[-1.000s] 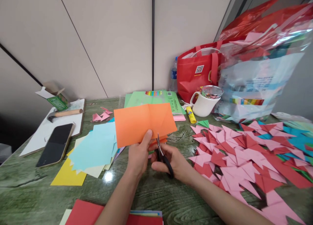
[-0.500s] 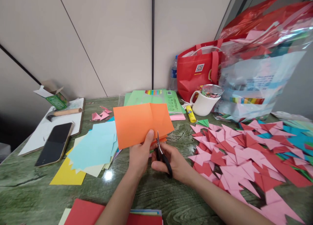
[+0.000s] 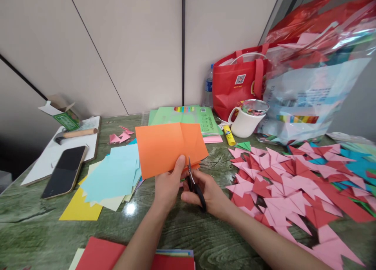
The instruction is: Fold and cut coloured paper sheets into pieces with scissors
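Observation:
My left hand (image 3: 168, 185) pinches the lower edge of an orange paper sheet (image 3: 167, 146), holding it upright above the green table (image 3: 44, 227). The sheet has a vertical crease near its middle. My right hand (image 3: 207, 193) grips black-handled scissors (image 3: 194, 185), their blades pointing up at the sheet's bottom edge just right of my left thumb. More orange paper shows behind the blades.
Light blue, cream and yellow sheets (image 3: 108, 178) lie at left beside a phone (image 3: 64, 171) and a hammer (image 3: 76, 134). Several folded pink and red paper shapes (image 3: 288, 183) cover the right. A white mug (image 3: 246, 121), a glue stick (image 3: 229, 136), a red bag (image 3: 239, 84) and a green paper pack (image 3: 188, 119) stand behind.
The orange sheet and both hands have shifted slightly left and up in view; the scissors stay at the sheet's bottom edge. Little else differs.

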The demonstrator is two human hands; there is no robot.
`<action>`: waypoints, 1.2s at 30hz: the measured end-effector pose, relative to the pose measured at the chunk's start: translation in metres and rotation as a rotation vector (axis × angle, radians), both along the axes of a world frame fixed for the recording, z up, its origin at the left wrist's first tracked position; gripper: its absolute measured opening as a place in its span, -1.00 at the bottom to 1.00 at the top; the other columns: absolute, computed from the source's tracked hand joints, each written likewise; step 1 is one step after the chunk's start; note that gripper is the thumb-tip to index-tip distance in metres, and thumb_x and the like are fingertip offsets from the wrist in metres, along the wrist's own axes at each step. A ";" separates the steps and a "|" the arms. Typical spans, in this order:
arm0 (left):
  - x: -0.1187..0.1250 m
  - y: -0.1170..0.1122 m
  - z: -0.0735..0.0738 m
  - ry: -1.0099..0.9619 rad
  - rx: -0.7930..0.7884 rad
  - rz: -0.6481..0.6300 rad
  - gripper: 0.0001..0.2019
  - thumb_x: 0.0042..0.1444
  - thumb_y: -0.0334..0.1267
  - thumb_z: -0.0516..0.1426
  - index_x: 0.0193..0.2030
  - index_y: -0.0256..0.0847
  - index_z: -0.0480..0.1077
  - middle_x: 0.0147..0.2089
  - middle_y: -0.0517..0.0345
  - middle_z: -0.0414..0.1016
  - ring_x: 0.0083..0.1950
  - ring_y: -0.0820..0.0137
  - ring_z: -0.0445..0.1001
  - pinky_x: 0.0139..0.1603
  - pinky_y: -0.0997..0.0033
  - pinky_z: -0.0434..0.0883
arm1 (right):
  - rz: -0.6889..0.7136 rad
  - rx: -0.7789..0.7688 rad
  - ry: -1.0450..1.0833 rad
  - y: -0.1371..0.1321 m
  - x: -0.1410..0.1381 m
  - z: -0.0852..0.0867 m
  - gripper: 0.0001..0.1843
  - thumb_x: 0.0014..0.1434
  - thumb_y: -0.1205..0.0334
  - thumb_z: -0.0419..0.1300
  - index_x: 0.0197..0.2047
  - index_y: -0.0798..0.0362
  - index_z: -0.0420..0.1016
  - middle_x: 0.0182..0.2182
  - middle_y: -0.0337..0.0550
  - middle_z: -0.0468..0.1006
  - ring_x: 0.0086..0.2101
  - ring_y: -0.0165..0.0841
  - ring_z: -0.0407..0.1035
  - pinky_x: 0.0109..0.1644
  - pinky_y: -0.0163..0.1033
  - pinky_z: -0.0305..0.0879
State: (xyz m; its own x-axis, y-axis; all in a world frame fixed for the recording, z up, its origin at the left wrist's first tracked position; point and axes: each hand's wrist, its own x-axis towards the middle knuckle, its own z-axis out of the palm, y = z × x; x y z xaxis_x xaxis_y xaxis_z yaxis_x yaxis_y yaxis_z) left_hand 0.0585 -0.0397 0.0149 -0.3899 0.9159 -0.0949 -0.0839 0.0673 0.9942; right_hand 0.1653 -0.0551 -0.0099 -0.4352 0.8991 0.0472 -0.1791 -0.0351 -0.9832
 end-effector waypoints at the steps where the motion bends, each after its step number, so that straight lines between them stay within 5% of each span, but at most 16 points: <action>1: 0.000 0.000 0.000 -0.003 -0.003 0.001 -0.73 -0.23 -0.12 0.23 -0.36 -0.23 0.48 -0.25 0.04 0.51 -0.20 0.28 0.46 -0.23 0.39 0.40 | -0.002 -0.003 0.003 0.000 0.000 0.000 -0.53 -0.22 0.01 0.33 -0.33 0.11 0.30 -0.58 -0.35 0.23 -0.56 -0.49 0.11 -0.49 -0.37 0.10; 7: 0.000 0.000 -0.002 0.004 0.036 0.001 -0.75 -0.21 -0.14 0.23 -0.35 -0.21 0.48 -0.23 0.04 0.51 -0.19 0.29 0.46 -0.16 0.36 0.38 | -0.017 -0.012 0.025 0.000 -0.001 -0.002 -0.56 -0.22 0.03 0.34 -0.35 0.11 0.30 -0.59 -0.36 0.23 -0.57 -0.50 0.10 -0.50 -0.37 0.08; 17: 0.002 -0.004 0.005 -0.011 -0.055 -0.062 -0.66 -0.16 -0.07 0.18 -0.29 -0.29 0.46 -0.32 0.01 0.53 -0.40 0.34 0.49 -0.54 0.49 0.39 | -0.078 0.032 -0.024 -0.001 -0.003 -0.004 -0.57 -0.21 -0.02 0.31 -0.40 0.11 0.29 -0.62 -0.36 0.22 -0.58 -0.51 0.07 -0.54 -0.39 0.06; 36: 0.003 -0.002 -0.006 0.070 -0.033 -0.051 -0.61 -0.16 0.01 0.15 -0.33 -0.29 0.48 -0.40 0.03 0.53 -0.46 0.38 0.48 -0.46 0.47 0.42 | -0.145 0.003 -0.043 -0.003 -0.006 -0.003 -0.66 -0.19 0.07 0.31 -0.45 0.11 0.34 -0.63 -0.33 0.33 -0.59 -0.49 0.17 -0.53 -0.38 0.12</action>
State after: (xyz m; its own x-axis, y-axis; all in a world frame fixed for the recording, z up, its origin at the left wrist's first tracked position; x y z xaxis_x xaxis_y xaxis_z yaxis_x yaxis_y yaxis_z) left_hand 0.0615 -0.0421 0.0085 -0.3491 0.9318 -0.0994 -0.0102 0.1023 0.9947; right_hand 0.1596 -0.0584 -0.0131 -0.3020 0.9527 0.0335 -0.1394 -0.0093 -0.9902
